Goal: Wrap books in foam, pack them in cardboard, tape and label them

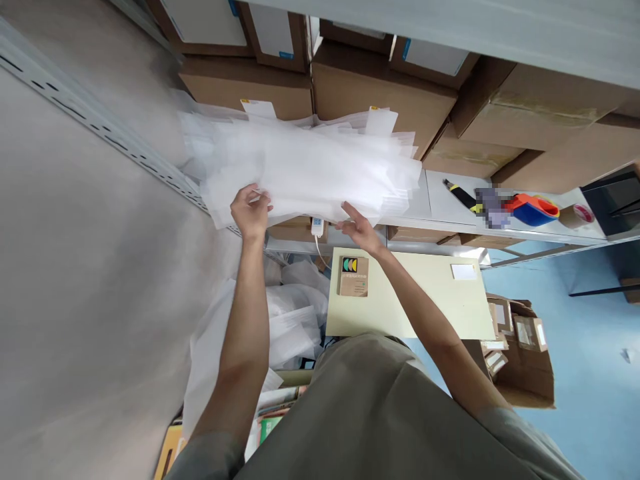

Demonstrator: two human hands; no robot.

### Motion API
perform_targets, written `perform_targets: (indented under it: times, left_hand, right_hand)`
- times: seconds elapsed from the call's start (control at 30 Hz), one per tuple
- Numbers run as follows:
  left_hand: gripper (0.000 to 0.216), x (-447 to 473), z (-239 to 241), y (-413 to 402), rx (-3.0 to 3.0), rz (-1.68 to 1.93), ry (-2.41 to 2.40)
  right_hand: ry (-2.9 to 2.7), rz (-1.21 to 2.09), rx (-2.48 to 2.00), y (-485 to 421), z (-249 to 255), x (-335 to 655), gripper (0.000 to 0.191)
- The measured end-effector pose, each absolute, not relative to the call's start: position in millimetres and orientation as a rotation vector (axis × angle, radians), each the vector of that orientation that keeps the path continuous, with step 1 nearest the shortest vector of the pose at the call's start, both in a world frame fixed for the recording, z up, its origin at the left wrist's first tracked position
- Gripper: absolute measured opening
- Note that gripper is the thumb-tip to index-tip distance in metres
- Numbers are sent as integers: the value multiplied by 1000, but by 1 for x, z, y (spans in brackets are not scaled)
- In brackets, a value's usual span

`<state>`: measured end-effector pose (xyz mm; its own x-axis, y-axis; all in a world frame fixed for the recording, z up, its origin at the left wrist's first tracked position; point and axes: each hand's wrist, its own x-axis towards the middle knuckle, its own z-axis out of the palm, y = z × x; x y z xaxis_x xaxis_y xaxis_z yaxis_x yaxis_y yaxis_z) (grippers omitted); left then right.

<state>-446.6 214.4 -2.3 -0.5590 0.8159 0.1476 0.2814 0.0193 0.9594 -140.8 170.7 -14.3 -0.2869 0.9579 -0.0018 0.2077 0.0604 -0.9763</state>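
A wide stack of thin white foam sheets [320, 167] lies on the shelf in front of me. My left hand [251, 212] is at the stack's near left edge, fingers bent and pinched on the top foam sheet. My right hand [361, 228] is by the near edge farther right, index finger stretched out and the fingers apart. Part of that edge hides the right fingertips' contact, so I cannot tell how firmly they touch. Below, a brown-covered book [354, 277] lies on a pale yellow table [430, 300].
Cardboard boxes [385, 93] stand behind the stack. On the shelf's right are a box cutter [460, 195], a tape dispenser [535, 209] and a tape roll [577, 215]. A white power strip [317, 227] hangs below. An open carton [525, 373] holds small parcels.
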Motion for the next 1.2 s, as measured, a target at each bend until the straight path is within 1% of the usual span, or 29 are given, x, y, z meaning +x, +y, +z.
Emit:
perform_targets:
  times: [0.17, 0.27, 0.43, 0.6, 0.73, 0.83, 0.93, 1.0, 1.2]
  left_hand:
    - [52, -452, -23, 199, 1151, 1535, 1992]
    - [56, -455, -30, 191, 1162, 1540, 2007]
    - [56, -457, -30, 187, 1187, 1555, 1968]
    - [56, -454, -27, 179, 1202, 1569, 1932]
    - [45, -458, -34, 154, 1229, 1627, 1970]
    - [36, -463, -48, 117, 1221, 1667, 2011]
    - [34, -457, -72, 63, 1195, 1622, 2059]
    - [35, -443, -92, 20, 1134, 1495, 2122]
    - [43, -395, -153, -112, 1018, 950, 2256]
  right_hand:
    - [-1587, 1270, -1187, 169, -23, -138, 93]
    - [-1595, 1292, -1162, 168, -30, -136, 97]
    - [-1632, 1354, -1137, 166, -34, -133, 101]
    - [-1636, 1386, -1125, 165, -27, -131, 95]
    - [-1646, 1393, -1147, 158, -22, -132, 89]
    - [-1669, 1434, -1135, 141, -24, -137, 79]
    - [-1694, 1540, -1125, 116, -34, -149, 71]
    - [-1707, 1639, -1126, 97, -48, -160, 69]
    - [-1798, 1935, -1191, 41, -105, -191, 65]
